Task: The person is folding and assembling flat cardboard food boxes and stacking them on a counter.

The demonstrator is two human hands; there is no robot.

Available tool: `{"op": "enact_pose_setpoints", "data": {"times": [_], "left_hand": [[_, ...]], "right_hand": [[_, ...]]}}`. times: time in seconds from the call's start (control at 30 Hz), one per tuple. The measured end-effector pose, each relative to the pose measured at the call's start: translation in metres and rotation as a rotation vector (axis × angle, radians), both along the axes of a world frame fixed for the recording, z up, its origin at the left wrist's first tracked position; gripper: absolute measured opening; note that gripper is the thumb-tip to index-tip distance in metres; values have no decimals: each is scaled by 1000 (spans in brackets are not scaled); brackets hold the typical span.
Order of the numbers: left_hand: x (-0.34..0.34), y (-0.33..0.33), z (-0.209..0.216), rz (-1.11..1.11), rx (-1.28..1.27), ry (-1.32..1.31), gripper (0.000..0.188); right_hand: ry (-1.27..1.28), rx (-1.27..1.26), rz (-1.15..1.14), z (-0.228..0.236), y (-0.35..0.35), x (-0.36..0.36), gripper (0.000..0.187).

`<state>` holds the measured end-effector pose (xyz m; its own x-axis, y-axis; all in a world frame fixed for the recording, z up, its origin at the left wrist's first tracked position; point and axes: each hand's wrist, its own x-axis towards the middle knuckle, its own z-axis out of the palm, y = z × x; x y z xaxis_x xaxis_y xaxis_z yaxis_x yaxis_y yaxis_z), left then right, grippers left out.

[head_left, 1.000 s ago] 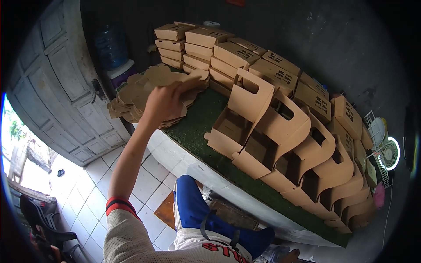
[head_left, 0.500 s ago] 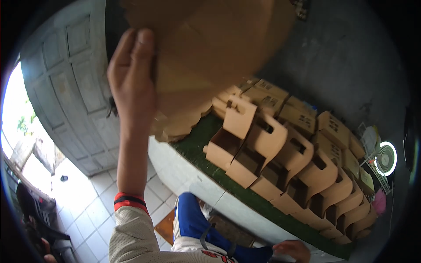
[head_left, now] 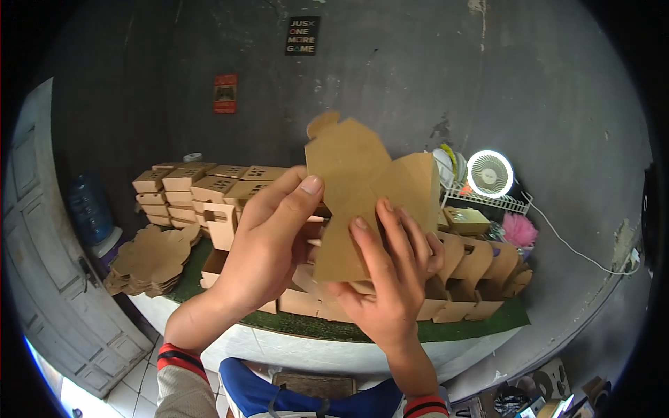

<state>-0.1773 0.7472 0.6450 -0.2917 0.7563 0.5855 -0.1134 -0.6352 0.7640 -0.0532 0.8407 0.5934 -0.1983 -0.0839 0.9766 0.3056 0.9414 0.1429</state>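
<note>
A brown cardboard box blank (head_left: 345,164), bent along some of its creases, is held up in front of me. My left hand (head_left: 268,233) is closed on its left edge, thumb on the near face. My right hand (head_left: 390,289) grips its lower part, fingers lying over the near face and the thumb low at its bottom edge. Behind both hands a row of unclosed handled boxes (head_left: 456,306) stands on the green mat (head_left: 296,326). A pile of flat cardboard blanks (head_left: 153,256) lies at the table's left end.
Closed boxes (head_left: 182,180) are stacked along the dark wall. At the back right are a white wire rack (head_left: 496,200), a lit round fan (head_left: 490,174) and a pink fluffy thing (head_left: 520,230). A blue water jug (head_left: 90,209) stands left, near a panelled door (head_left: 70,299).
My view has swung from the left side to face the table. The blank, earlier raised in my left hand, is now before me in both hands. My right hand has come up onto it.
</note>
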Motion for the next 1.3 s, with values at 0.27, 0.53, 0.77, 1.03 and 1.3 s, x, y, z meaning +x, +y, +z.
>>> {"op": "enact_pose_setpoints", "data": {"times": [0.27, 0.53, 0.77, 1.03, 1.3], "left_hand": [[-12, 1, 1, 348, 108, 500, 44], [-18, 3, -20, -52, -5, 243, 68], [-42, 27, -47, -263, -120, 58, 69], [-69, 53, -93, -982, 489, -107, 115], [-43, -7, -106, -201, 124, 386, 103]], "right_hand": [[40, -190, 302, 22, 21, 28, 28], [343, -561, 629, 48, 38, 20, 24], [493, -596, 752, 39, 33, 8, 17], [-280, 46, 606, 11, 38, 27, 12], [-159, -203, 535, -31, 28, 32, 22]]}}
